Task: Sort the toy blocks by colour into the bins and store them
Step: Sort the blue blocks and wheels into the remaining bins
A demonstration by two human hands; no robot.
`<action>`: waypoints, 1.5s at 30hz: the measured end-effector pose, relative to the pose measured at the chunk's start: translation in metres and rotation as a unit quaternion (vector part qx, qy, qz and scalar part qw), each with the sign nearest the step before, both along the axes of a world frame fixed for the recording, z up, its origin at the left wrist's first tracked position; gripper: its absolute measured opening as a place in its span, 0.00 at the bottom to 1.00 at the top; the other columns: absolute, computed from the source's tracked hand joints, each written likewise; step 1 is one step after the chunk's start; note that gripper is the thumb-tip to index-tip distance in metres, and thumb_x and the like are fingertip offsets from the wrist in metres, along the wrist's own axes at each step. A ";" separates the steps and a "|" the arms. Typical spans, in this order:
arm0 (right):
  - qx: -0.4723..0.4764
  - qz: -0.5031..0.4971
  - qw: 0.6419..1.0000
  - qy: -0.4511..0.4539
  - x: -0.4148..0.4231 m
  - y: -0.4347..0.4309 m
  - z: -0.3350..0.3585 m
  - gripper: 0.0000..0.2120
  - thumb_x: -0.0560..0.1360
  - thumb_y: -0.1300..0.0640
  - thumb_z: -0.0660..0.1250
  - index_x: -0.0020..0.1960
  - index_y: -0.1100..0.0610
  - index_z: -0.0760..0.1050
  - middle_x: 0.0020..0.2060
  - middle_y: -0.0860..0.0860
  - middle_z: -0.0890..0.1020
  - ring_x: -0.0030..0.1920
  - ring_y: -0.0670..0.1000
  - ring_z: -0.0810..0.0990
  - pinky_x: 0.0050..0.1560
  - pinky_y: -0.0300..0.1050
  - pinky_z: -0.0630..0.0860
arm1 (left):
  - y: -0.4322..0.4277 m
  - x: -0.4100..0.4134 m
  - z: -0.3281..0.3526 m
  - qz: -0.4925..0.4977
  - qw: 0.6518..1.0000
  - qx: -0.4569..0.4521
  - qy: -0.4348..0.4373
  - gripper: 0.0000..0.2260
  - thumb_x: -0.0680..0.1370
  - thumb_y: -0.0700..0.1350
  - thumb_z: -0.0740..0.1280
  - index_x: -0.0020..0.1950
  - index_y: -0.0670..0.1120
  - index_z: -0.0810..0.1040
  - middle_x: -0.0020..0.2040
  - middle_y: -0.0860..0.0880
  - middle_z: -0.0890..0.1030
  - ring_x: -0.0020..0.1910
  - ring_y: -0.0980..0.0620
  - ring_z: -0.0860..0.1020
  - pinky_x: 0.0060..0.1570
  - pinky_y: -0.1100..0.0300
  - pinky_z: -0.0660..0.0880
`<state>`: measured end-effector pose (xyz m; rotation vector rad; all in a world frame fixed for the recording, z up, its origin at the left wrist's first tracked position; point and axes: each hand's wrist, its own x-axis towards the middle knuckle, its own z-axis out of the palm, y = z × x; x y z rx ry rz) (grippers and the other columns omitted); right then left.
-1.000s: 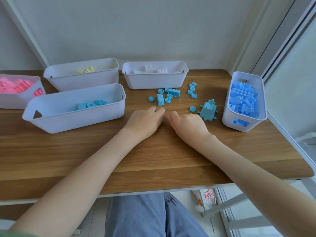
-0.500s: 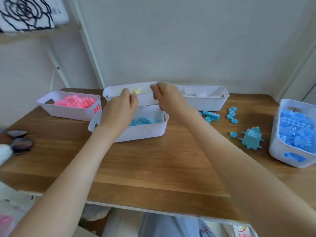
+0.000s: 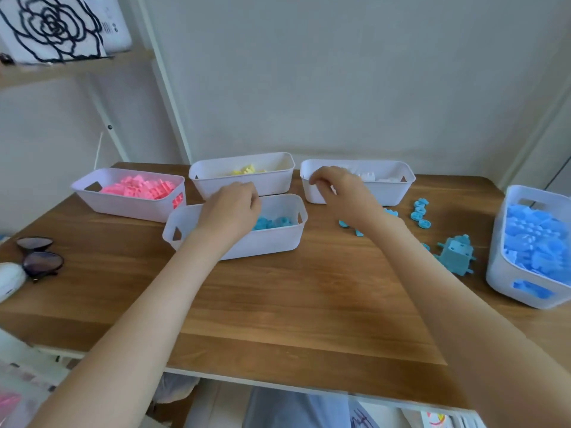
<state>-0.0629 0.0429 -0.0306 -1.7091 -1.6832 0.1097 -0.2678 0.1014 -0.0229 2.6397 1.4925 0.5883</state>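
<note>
Five white bins stand on the wooden table. The nearest bin (image 3: 265, 242) holds a few teal pieces (image 3: 273, 223). My left hand (image 3: 230, 208) hovers over its left half with fingers curled down; its palm is hidden. My right hand (image 3: 340, 189) hangs in front of the bin of white blocks (image 3: 391, 189), fingers loosely bent, nothing visible in it. Loose teal pieces (image 3: 420, 211) lie to its right, and a larger teal block figure (image 3: 457, 256) sits further right. Other bins hold pink blocks (image 3: 129, 206), yellow blocks (image 3: 273, 183) and blue blocks (image 3: 506, 284).
Sunglasses (image 3: 40, 257) and a white object (image 3: 9, 278) lie at the table's left edge. A shelf with a flower picture (image 3: 52, 26) hangs at upper left. The wall stands close behind the bins. Bare wood spans the table's front.
My head has turned left and up. Both hands rose from the table to the teal bin; my right hand has since moved right, in front of the white-block bin.
</note>
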 end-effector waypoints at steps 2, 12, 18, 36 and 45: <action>-0.002 -0.078 0.997 -0.001 0.032 -0.014 -0.008 0.11 0.78 0.61 0.58 0.58 0.60 0.73 0.53 0.55 0.77 0.56 0.54 0.73 0.54 0.42 0.68 | -0.015 0.018 0.000 -0.032 0.993 0.044 -0.102 0.08 0.80 0.44 0.58 0.51 0.43 0.76 0.51 0.47 0.77 0.51 0.48 0.74 0.48 0.52 0.73; -0.146 -0.181 0.972 -0.045 0.069 -0.038 -0.052 0.24 0.78 0.51 0.58 0.73 0.54 0.59 0.70 0.54 0.65 0.69 0.58 0.63 0.67 0.56 0.62 | -0.062 0.122 -0.051 -0.211 0.969 -0.021 -0.129 0.15 0.80 0.46 0.61 0.66 0.45 0.70 0.68 0.50 0.68 0.67 0.53 0.66 0.61 0.66 0.62; -0.112 -0.142 0.975 -0.129 0.067 -0.032 -0.075 0.21 0.82 0.51 0.49 0.74 0.52 0.57 0.68 0.50 0.67 0.68 0.53 0.64 0.66 0.51 0.62 | -0.035 0.144 -0.078 -0.205 0.975 -0.080 -0.012 0.27 0.79 0.51 0.61 0.76 0.50 0.57 0.78 0.48 0.55 0.76 0.49 0.52 0.74 0.50 0.51; -0.119 -0.075 0.987 -0.076 0.073 -0.029 -0.074 0.26 0.79 0.64 0.55 0.75 0.53 0.57 0.68 0.52 0.68 0.65 0.52 0.66 0.64 0.45 0.64 | -0.039 0.145 -0.085 -0.224 0.974 0.002 0.041 0.20 0.80 0.43 0.55 0.72 0.43 0.62 0.68 0.45 0.64 0.61 0.48 0.64 0.61 0.57 0.65; -0.114 -0.078 0.984 -0.111 0.069 -0.032 -0.074 0.19 0.79 0.54 0.58 0.69 0.52 0.65 0.63 0.49 0.71 0.61 0.50 0.69 0.59 0.44 0.66 | -0.040 0.141 -0.082 -0.146 0.987 -0.037 -0.064 0.03 0.79 0.45 0.60 0.50 0.46 0.71 0.48 0.51 0.69 0.47 0.54 0.71 0.41 0.64 0.64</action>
